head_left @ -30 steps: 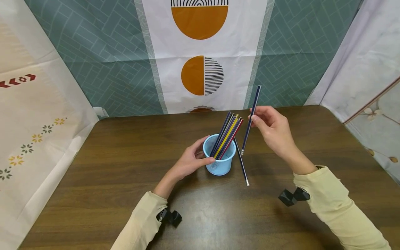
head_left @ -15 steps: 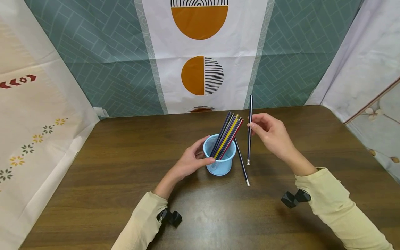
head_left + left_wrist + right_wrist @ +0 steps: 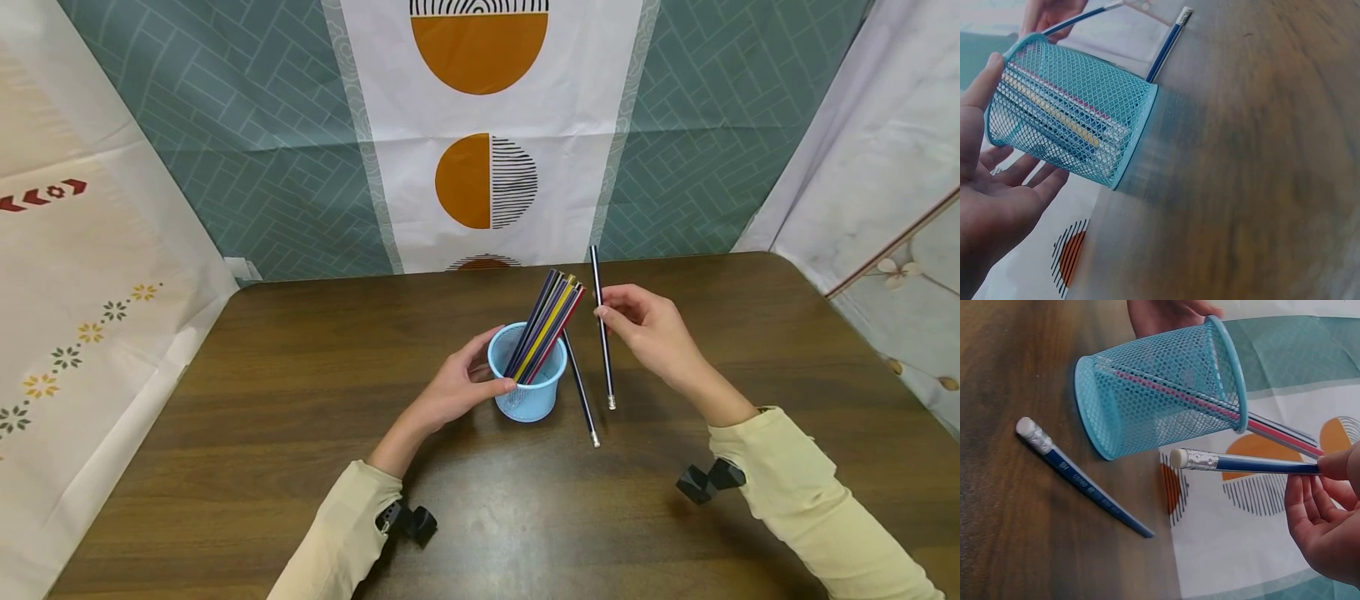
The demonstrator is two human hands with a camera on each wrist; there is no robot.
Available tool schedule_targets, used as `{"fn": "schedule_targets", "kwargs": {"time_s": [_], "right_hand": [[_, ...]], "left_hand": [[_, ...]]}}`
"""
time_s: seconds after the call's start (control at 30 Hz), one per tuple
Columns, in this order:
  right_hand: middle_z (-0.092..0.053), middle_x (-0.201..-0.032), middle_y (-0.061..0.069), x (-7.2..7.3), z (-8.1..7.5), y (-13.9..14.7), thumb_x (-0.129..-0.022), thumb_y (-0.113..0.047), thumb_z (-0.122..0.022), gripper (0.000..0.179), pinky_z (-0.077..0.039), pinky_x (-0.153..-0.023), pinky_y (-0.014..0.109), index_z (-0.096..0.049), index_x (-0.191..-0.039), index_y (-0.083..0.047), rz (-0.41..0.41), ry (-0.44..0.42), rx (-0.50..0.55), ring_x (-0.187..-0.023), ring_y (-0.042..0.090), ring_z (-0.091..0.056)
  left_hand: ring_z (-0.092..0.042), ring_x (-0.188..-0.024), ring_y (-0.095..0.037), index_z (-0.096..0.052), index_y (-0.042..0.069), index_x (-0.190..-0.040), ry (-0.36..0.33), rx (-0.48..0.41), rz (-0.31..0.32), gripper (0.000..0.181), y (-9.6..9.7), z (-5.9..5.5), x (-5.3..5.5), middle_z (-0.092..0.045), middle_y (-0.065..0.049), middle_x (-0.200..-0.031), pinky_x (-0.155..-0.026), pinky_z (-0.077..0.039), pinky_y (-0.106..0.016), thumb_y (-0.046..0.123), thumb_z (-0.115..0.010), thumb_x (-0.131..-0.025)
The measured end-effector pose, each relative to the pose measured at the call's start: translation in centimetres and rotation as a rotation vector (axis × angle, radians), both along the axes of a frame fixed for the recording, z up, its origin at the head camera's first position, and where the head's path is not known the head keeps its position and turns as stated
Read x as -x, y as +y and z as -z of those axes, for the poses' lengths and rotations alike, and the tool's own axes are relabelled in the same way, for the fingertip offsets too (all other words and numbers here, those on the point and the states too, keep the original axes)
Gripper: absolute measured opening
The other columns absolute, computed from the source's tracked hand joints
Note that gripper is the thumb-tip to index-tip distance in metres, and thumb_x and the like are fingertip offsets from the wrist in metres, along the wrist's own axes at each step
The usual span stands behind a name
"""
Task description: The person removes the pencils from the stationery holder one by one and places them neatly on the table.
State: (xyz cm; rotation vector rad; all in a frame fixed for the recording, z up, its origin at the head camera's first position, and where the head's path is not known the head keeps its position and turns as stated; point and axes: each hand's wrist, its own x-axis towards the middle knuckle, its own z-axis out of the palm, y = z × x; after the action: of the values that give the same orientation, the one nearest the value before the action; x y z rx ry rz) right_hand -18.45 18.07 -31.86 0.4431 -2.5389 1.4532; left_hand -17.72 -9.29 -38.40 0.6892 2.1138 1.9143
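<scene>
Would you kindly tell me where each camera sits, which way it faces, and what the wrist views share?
Head: worn on the head, facing forward and down at the wooden table; left hand, right hand and both sleeves show.
Left wrist: on that wrist, facing the blue mesh cup; left hand at left, part of the right at top.
Right wrist: on that wrist, facing the cup and held pencil; right hand at right, part of the left at top.
Shared by both wrists: cup, held pencil, lying pencil.

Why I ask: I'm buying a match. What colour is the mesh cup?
The cup is light blue, clearest in the right wrist view.
</scene>
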Motion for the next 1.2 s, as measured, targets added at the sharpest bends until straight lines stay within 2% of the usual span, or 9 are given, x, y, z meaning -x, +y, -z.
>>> {"fn": "schedule_targets", "kwargs": {"time_s": [0.17, 0.5, 0.7, 0.77, 0.93, 1.2], "right_hand": [[-0.065, -0.099, 0.021, 0.2, 0.6, 0.2, -0.095, -0.005, -0.061, 0.024, -0.048, -0.066, 0.017, -0.061, -0.115, 0.008, 0.011, -0.020, -0.012, -0.077, 0.016, -0.060], [-0.066, -0.099, 0.021, 0.7, 1.6, 0.6, -0.094, -0.006, -0.062, 0.024, -0.048, -0.065, 0.018, -0.061, -0.113, 0.009, 0.028, -0.061, -0.051, -0.073, 0.017, -0.060], [-0.066, -0.098, 0.023, 0.8, 2.3, 0.8, -0.093, -0.004, -0.063, 0.024, -0.047, -0.062, 0.018, -0.061, -0.113, 0.010, 0.015, -0.091, -0.064, -0.077, 0.031, -0.061], [-0.066, -0.098, 0.022, 0.9, 2.4, 0.8, -0.093, -0.005, -0.063, 0.024, -0.047, -0.062, 0.019, -0.061, -0.113, 0.009, 0.019, -0.102, -0.068, -0.079, 0.032, -0.060], [-0.065, -0.099, 0.022, 1.1, 3.0, 1.0, -0.094, -0.006, -0.062, 0.023, -0.052, -0.067, 0.026, -0.061, -0.113, 0.008, 0.024, -0.137, -0.070, -0.081, 0.027, -0.059], [-0.065, -0.101, 0.023, 1.2, 3.6, 1.1, -0.095, -0.008, -0.061, 0.025, -0.056, -0.071, 0.038, -0.061, -0.114, 0.008, 0.025, -0.165, -0.077, -0.081, 0.028, -0.060]], "left_hand": [[-0.050, -0.124, -0.031, -0.037, 0.004, -0.147, 0.000, -0.005, 0.004, 0.074, 0.0, 0.0, 0.0, -0.047, -0.018, -0.139, -0.101, -0.043, -0.040, 0.008, -0.076, -0.084], [-0.050, -0.124, -0.031, -0.037, 0.004, -0.147, -0.001, -0.004, 0.000, 0.074, 0.0, 0.0, 0.0, -0.047, -0.018, -0.139, -0.101, -0.043, -0.040, 0.007, -0.076, -0.084], [-0.050, -0.124, -0.032, -0.036, 0.004, -0.147, -0.002, -0.003, -0.003, 0.074, 0.0, 0.0, 0.0, -0.047, -0.018, -0.139, -0.101, -0.043, -0.042, 0.004, -0.075, -0.084], [-0.050, -0.124, -0.031, -0.036, 0.003, -0.147, -0.002, -0.001, -0.001, 0.074, 0.0, 0.0, 0.0, -0.047, -0.018, -0.139, -0.101, -0.043, -0.041, 0.004, -0.075, -0.084], [-0.049, -0.124, -0.031, -0.036, 0.003, -0.147, -0.001, 0.001, 0.002, 0.075, 0.0, -0.1, 0.0, -0.047, -0.018, -0.139, -0.101, -0.043, -0.038, 0.006, -0.076, -0.084], [-0.049, -0.125, -0.032, -0.035, 0.003, -0.148, 0.000, 0.007, 0.003, 0.076, 0.0, -0.1, 0.0, -0.046, -0.018, -0.139, -0.101, -0.043, -0.038, 0.008, -0.076, -0.084]]}}
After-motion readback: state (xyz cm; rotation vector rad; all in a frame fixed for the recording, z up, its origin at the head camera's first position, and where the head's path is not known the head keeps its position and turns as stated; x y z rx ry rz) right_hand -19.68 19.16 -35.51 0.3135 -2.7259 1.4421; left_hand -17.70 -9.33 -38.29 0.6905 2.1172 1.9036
